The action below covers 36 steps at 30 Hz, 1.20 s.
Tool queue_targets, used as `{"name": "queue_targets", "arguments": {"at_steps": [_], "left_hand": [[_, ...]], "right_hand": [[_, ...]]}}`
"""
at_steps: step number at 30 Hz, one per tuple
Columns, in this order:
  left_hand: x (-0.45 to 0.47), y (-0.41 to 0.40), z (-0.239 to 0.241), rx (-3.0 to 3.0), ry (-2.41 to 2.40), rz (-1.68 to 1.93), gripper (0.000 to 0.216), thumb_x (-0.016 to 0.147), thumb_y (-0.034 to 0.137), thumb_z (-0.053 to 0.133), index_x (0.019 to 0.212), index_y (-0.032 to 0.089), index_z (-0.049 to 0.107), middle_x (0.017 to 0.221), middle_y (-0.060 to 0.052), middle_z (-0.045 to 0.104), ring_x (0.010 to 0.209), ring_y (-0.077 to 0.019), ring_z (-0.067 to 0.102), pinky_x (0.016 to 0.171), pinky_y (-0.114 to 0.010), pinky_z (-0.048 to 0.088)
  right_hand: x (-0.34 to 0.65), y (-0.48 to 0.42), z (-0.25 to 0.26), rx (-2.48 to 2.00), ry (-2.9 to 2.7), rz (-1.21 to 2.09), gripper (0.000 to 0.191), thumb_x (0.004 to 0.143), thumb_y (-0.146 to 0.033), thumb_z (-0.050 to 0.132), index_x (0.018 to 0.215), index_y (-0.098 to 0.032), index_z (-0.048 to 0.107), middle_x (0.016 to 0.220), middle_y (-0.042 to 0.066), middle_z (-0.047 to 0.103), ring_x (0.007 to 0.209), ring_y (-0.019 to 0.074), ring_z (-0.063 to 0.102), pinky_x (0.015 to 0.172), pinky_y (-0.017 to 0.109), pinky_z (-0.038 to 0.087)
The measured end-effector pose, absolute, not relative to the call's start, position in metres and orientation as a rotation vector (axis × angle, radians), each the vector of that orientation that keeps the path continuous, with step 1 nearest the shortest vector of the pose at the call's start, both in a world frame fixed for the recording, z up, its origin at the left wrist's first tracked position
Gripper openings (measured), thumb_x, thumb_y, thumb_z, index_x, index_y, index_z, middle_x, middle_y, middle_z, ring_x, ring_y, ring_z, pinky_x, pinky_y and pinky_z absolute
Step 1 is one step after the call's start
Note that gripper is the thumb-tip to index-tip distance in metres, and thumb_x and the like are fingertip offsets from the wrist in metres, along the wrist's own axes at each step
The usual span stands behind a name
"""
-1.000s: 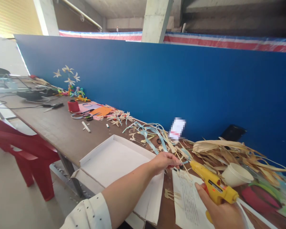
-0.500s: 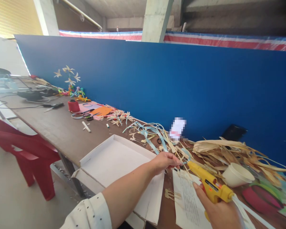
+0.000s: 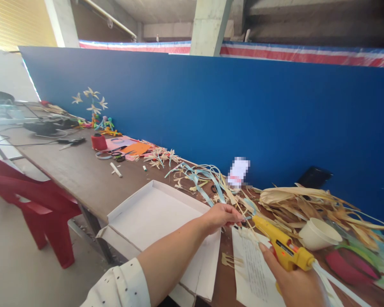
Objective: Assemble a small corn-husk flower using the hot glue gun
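My right hand (image 3: 296,286) is wrapped round the handle of a yellow hot glue gun (image 3: 280,243), with a white glue stick (image 3: 334,279) sticking out of its back end. The gun's nozzle points left, close to the fingertips of my left hand (image 3: 222,216). Those fingers are pinched on a thin pale strip (image 3: 250,228) that slants down towards my right thumb. A bit of light blue shows at the fingertips; whether it belongs to the strip I cannot tell. Beneath both hands lies a printed paper sheet (image 3: 254,277).
An open white cardboard box lid (image 3: 160,213) lies left of my hands. Blue and cream ribbon strips (image 3: 198,179), dried corn husks (image 3: 294,198) and a white cup (image 3: 320,234) surround the work spot. Scissors (image 3: 118,155) and a red thread spool (image 3: 98,142) sit farther left.
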<state>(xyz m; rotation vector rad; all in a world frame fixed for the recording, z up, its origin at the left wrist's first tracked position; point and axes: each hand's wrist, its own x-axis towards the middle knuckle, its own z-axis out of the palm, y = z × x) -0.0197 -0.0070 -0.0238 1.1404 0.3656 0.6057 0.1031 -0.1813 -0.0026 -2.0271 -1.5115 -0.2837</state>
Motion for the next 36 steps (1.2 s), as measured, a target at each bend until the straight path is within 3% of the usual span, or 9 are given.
{"name": "queue_targets", "arguments": {"at_steps": [12, 22, 28, 36], "left_hand": [[-0.019, -0.006, -0.024, 1.141, 0.358, 0.615, 0.030, 0.054, 0.034, 0.077, 0.068, 0.010, 0.065, 0.060, -0.003, 0.062, 0.046, -0.0047, 0.036, 0.050, -0.024, 0.021], [-0.019, -0.008, -0.024, 1.144, 0.386, 0.611, 0.031, 0.053, 0.035, 0.077, 0.068, 0.010, 0.066, 0.059, -0.003, 0.061, 0.048, -0.0051, 0.036, 0.051, -0.023, 0.021], [-0.019, -0.007, -0.024, 1.138, 0.356, 0.621, 0.030, 0.054, 0.034, 0.077, 0.067, 0.010, 0.066, 0.060, -0.004, 0.062, 0.047, -0.0048, 0.036, 0.050, -0.023, 0.019], [-0.019, -0.009, -0.021, 1.129, 0.385, 0.619, 0.033, 0.050, 0.036, 0.078, 0.065, 0.010, 0.065, 0.061, -0.004, 0.062, 0.048, -0.0049, 0.036, 0.050, -0.023, 0.022]], "right_hand": [[0.114, -0.182, -0.006, -2.095, -1.721, -0.404, 0.039, 0.070, -0.032, 0.044, 0.095, -0.024, 0.071, 0.078, 0.007, 0.067, 0.064, 0.0244, 0.057, 0.059, 0.034, 0.046], [0.130, -0.179, -0.018, -2.253, -1.887, -0.539, 0.042, 0.069, -0.035, 0.045, 0.101, -0.026, 0.070, 0.080, 0.006, 0.067, 0.054, 0.0233, 0.054, 0.049, 0.034, 0.042], [0.132, -0.180, -0.019, -2.256, -1.892, -0.582, 0.044, 0.067, -0.028, 0.044, 0.103, -0.026, 0.070, 0.071, 0.005, 0.065, 0.059, 0.0236, 0.056, 0.053, 0.033, 0.044], [0.145, -0.177, -0.030, -2.240, -1.963, -0.635, 0.046, 0.069, -0.021, 0.042, 0.106, -0.029, 0.069, 0.061, 0.003, 0.062, 0.045, 0.0212, 0.050, 0.048, 0.034, 0.039]]}}
